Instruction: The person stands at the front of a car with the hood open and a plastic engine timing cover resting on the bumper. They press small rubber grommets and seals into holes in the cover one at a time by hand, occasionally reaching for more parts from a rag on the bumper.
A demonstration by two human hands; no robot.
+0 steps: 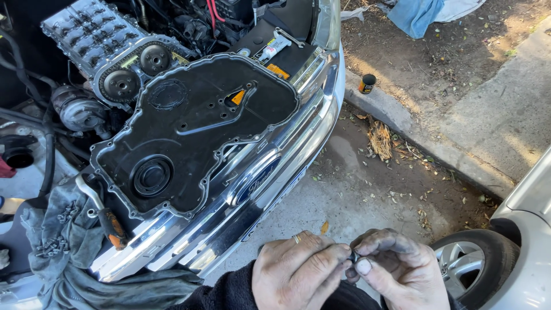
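Head camera looked down over the front of a vehicle with its hood open. At the far left edge of the engine bay, a grey rag [63,229] lay draped over the front corner, with a scatter of small bolts [54,245] on it. Just right of them a ratchet with an orange handle [106,215] rested on the rag, its head toward the engine. Above it, a large black timing cover [195,129] sat propped across the front of the bay, leaning on the chrome bumper [270,172]. Behind the cover, at the bay's rear left, two cam sprockets [138,72] showed beside the exposed cylinder head [86,28]. A tube of sealant [272,47] lay on the black panel at the bay's right rear corner.

Below the bumper, over the concrete, the left hand [298,270], wearing a ring, had its fingers curled, fingertips pinching a small dark part [352,256]. The right hand [396,267], grimy, met it there, thumb and forefinger closed on the same part; what kind of part it was could not be told. Farther right, a small dark can [367,84] stood on the curb, and a blue cloth [416,14] lay on the dirt beyond. A tyre [485,258] of another car showed at the lower right.
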